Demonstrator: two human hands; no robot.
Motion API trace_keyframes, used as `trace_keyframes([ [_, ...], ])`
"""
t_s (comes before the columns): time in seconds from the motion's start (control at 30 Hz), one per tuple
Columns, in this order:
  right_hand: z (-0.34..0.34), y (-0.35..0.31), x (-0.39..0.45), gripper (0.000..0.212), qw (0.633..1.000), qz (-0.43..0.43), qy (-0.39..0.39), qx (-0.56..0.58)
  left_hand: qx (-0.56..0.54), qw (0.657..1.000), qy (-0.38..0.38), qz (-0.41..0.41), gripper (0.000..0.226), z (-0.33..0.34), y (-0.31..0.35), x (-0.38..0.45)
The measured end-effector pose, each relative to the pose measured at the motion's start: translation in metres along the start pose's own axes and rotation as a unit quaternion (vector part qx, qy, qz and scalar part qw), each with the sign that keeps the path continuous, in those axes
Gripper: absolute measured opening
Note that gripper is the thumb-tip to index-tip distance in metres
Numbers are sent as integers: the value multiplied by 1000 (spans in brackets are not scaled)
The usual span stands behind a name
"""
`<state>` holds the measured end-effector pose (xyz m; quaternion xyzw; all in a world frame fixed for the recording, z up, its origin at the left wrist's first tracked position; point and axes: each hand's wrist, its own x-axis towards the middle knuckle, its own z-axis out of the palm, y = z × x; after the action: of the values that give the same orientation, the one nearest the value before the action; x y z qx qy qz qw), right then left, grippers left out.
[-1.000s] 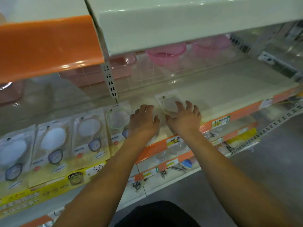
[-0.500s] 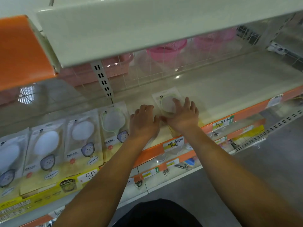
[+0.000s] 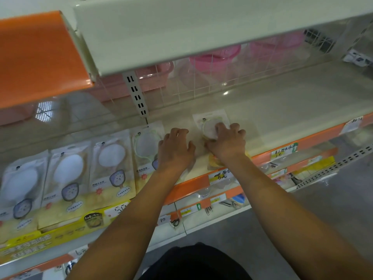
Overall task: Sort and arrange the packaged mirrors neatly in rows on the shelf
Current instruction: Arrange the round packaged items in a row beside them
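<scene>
Packaged mirrors (image 3: 68, 174) line a cream shelf (image 3: 282, 110) edged in orange.

both hands rest on the shelf (image 3: 292, 102): right hand (image 3: 226, 141) presses a packaged mirror (image 3: 210, 123).

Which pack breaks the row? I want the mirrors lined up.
The mirror pack under the right hand sits apart from the row of mirror packs, farther back and slightly turned. The left hand rests in the gap.
</scene>
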<state>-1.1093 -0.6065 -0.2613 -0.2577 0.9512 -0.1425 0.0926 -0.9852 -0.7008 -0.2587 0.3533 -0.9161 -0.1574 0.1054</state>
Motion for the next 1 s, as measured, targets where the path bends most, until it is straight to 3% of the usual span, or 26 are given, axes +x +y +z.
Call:
trace_keyframes([
  [0.3,9,-59,-42,57,994,-39,20,99,0,998,33,-52,39,-31,-47,-25],
  [0.57,36,-137,-82,56,990,-95,22,100,22,991,57,-123,41,-66,-122,-61],
  [0.73,59,-166,-96,51,992,-110,30,58,16,988,57,-144,41,-77,-150,-73],
  [0.87,75,-166,-102,42,993,-112,4,-47,-1,988,52,-143,40,-78,-160,-78],
  [1.0,78,-164,-102,52,992,-99,1,-76,-6,989,53,-136,39,-78,-165,-80],
])
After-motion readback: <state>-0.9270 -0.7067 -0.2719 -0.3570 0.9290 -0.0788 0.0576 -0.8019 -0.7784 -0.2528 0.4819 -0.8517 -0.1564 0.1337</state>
